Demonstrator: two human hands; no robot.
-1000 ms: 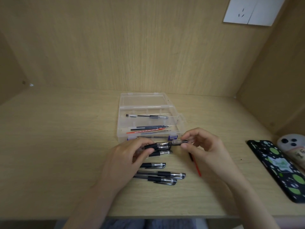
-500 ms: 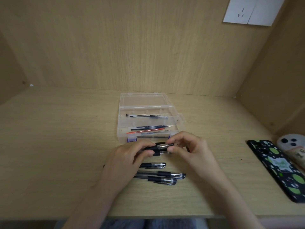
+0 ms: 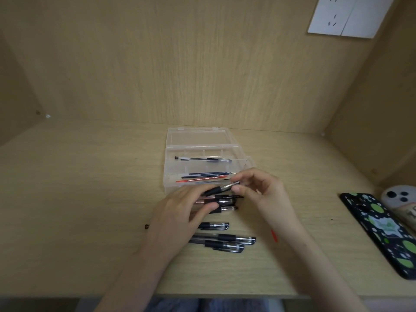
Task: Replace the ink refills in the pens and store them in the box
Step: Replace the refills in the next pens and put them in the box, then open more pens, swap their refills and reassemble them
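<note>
The left hand (image 3: 180,212) is gripping a black-gripped pen (image 3: 219,189), fingers curled round the barrel and tilting its tip up toward the right. The right hand (image 3: 263,190) is meeting it there, thumb and forefinger pinching the silvery tip end while the other fingers are curling loosely above. The pen is hanging between the two hands, just off the bench (image 3: 90,199).

Right beyond both hands the clear box (image 3: 203,147) is sitting open, lid lying flat behind it. A bundle of refills (image 3: 207,176), blue, dark and red, is lying in the compartment nearest the hands, and a stored pen (image 3: 202,159) is lying in the next one back.

Two more pens (image 3: 225,204) are lying just under the left hand's fingers. Nearer the person, three loose pens (image 3: 225,239) are lying side by side beside the left wrist. A red refill (image 3: 274,235) is peeking out by the right wrist. Well off to the right hand's outer side, a spotted phone (image 3: 382,230) is resting flat.
</note>
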